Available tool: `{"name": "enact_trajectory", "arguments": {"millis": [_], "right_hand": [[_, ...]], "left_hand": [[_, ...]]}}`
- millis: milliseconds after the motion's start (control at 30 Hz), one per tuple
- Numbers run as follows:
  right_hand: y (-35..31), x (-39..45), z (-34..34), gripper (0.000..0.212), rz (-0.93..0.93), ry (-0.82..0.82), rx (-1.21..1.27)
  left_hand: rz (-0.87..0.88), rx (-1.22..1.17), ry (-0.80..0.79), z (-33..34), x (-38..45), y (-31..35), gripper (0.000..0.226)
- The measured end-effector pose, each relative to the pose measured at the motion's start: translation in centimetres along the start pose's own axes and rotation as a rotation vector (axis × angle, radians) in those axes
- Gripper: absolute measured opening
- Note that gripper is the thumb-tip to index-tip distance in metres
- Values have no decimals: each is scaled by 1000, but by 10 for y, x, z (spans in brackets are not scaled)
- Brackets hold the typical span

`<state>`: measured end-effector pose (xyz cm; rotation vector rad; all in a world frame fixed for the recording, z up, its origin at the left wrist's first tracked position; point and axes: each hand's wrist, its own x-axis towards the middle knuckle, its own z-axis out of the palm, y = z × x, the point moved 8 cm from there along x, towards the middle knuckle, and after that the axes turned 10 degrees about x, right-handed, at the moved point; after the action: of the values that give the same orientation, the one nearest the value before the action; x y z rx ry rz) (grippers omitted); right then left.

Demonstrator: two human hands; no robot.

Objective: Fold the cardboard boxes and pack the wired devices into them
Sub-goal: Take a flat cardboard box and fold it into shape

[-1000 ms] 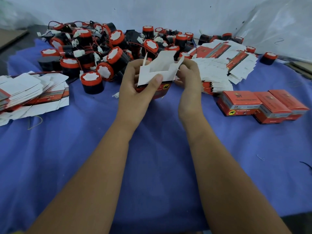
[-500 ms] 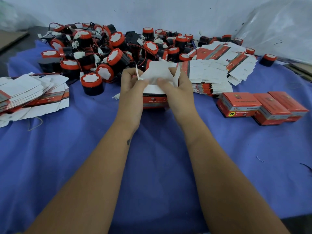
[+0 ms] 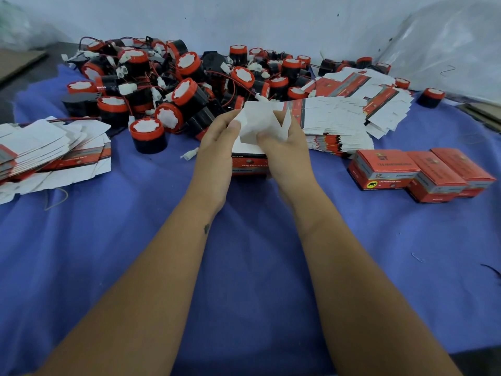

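A half-folded red and white cardboard box [image 3: 250,164] stands on the blue cloth at the centre, its white flaps up. My left hand [image 3: 217,150] grips its left side, thumb on a flap. My right hand [image 3: 284,153] grips the right side and presses a white flap inward. Behind the box lies a big heap of black and red round wired devices [image 3: 187,85]. One such device [image 3: 147,134] stands apart near the front of the heap.
Flat unfolded boxes lie in a stack at the left [image 3: 51,153] and another behind my right hand [image 3: 341,123]. Three closed red boxes [image 3: 417,172] sit in a row at the right. A blue cloth [image 3: 249,267] covers the table.
The box has come down from mid-air onto the cloth. Both hands came closer to me with it and now press the upper flaps inward.
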<state>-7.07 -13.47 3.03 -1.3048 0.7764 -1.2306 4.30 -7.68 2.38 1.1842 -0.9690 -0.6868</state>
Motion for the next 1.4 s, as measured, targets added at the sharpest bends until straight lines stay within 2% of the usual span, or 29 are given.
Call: {"name": "enact_trajectory", "arguments": {"millis": [233,400,567,733,967,1133,1200,1400], "right_hand": [[3,-1,-6,16,-17,74,81],[3,-1,-3,10,-21,48,109],[8,1,14,41,158,-140,535],[17,6,16,27,180,-177,488],[10,6,18,39,123,-289,433],[6,4,21,54,96,-336,410],[7,3,21,51,87,-329,399],[13,-1,19,13,154,-258,362]], "left_hand": [[94,109,-57,5,-4,8,27],[180,204,-44,6,-7,12,33],[11,-3,112,-11,0,0,27],[-50,-55,149,-14,3,-5,24],[-104,-64,152,-16,4,-9,24],[-37,-87,131,-14,3,-4,29],[0,-91,123,-14,3,-1,30],[-21,-129,40,-10,2,-4,27]]}}
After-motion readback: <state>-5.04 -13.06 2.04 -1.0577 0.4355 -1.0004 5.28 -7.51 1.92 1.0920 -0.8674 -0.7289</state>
